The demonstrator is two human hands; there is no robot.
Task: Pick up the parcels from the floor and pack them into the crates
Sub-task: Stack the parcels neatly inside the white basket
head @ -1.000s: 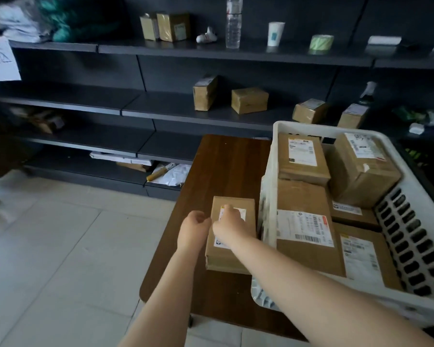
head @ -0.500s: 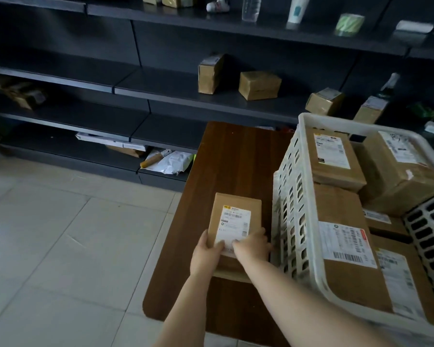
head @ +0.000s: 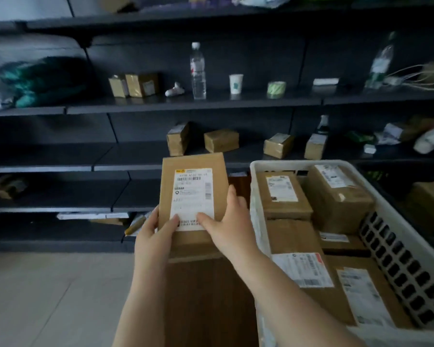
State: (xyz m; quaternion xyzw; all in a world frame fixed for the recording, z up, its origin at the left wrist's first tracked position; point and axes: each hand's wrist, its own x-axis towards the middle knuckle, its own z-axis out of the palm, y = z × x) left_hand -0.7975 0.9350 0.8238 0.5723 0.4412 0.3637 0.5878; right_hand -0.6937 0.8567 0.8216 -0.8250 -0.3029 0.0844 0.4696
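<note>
A flat brown parcel point(head: 193, 176) with a white shipping label is lifted above the wooden table point(head: 210, 296), its label facing me. My left hand point(head: 153, 234) grips its lower left edge, thumb on the label. My right hand point(head: 229, 224) grips its lower right edge, fingers up the side. To the right stands a white plastic crate point(head: 396, 236) with slotted walls, holding several brown labelled parcels point(head: 283, 194); the parcel in my hands is just left of the crate's rim.
Dark shelving runs across the back with small cartons point(head: 221, 140), a water bottle point(head: 198, 71), a paper cup point(head: 236, 83) and a tape roll point(head: 276, 89). Pale tiled floor point(head: 48, 296) lies to the left of the table.
Both hands closed on the parcel lying on the table and lifted it up off the surface, tilting its label toward me. The view has swung upward to the shelves.
</note>
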